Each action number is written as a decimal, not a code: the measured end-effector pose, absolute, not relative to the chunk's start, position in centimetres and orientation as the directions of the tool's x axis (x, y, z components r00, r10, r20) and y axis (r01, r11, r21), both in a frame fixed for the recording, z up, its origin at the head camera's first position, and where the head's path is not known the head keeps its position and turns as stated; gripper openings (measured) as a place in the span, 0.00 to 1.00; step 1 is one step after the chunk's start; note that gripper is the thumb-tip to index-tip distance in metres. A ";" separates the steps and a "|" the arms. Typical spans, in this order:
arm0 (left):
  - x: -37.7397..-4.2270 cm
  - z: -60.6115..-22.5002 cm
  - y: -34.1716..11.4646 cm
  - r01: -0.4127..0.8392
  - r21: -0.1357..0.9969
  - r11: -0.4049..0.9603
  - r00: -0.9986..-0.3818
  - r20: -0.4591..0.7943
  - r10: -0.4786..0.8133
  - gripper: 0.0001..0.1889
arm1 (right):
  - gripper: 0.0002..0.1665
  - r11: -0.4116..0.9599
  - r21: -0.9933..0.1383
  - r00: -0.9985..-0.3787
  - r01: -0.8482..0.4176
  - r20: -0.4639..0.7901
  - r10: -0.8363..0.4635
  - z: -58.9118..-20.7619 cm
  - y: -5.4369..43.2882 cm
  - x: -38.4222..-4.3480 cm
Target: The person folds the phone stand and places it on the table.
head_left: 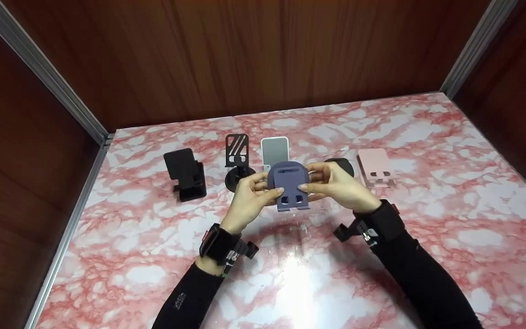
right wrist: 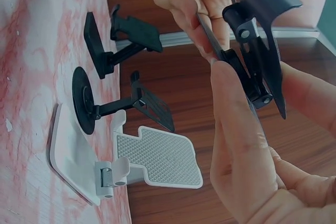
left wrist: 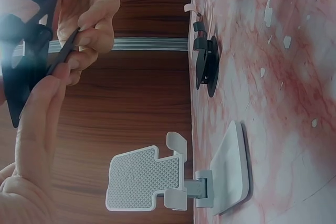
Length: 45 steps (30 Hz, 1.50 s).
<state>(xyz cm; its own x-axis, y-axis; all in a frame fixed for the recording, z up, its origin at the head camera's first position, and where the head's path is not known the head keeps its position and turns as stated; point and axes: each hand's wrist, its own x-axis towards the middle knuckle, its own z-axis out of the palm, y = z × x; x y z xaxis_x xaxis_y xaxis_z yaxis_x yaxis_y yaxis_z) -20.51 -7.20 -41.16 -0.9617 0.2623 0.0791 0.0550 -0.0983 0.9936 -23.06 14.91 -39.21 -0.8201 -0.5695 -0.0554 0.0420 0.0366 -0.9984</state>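
Observation:
A purple-blue folding phone stand [head_left: 291, 183] is held up over the table between both hands, its slotted plate towards the head camera. My left hand [head_left: 255, 195] pinches its left edge, thumb on the front and fingers behind. On the opposite edge, my right hand [head_left: 339, 186] grips it in the same way. From the side, in the right wrist view, the stand's dark hinge [right wrist: 247, 40] shows between two plates folded at a narrow angle. Both hands [left wrist: 34, 135] also appear around the stand in the left wrist view.
Behind the hands stand a black phone stand [head_left: 181, 167], a slotted black one [head_left: 237, 148] on a round base, a white one with a grey pad [head_left: 276, 151], a partly hidden black one [head_left: 346, 167] and a pink one [head_left: 375, 162]. Wood-panelled walls [head_left: 263, 59] enclose the marbled table [head_left: 153, 274].

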 end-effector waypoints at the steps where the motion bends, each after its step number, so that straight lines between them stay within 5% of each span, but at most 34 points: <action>1: -20.5 -41.2 -7.2 0.058 0.994 -0.095 -0.962 0.081 0.261 0.19 | 0.25 0.036 -0.999 -0.820 0.041 -0.054 -0.570 -39.2 14.9 -23.0; 38: -20.3 -41.4 -6.8 0.090 0.992 -0.094 -0.947 0.114 0.300 0.19 | 0.22 0.016 -0.998 -0.836 0.062 -0.060 -0.545 -39.3 15.3 -22.9; 45: -20.4 -40.9 -6.8 0.147 0.989 0.004 -0.942 0.138 0.305 0.19 | 0.23 0.008 -0.998 -0.844 0.065 -0.059 -0.533 -38.8 15.7 -22.8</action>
<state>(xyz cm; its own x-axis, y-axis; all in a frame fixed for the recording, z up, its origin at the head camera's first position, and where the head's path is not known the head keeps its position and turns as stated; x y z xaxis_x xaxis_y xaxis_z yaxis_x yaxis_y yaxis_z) -20.42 -6.82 -40.86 -0.9423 0.3046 0.1385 0.1468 0.0043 0.9892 -22.80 15.74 -38.84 -0.8443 -0.5325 -0.0590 0.0647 0.0081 -0.9979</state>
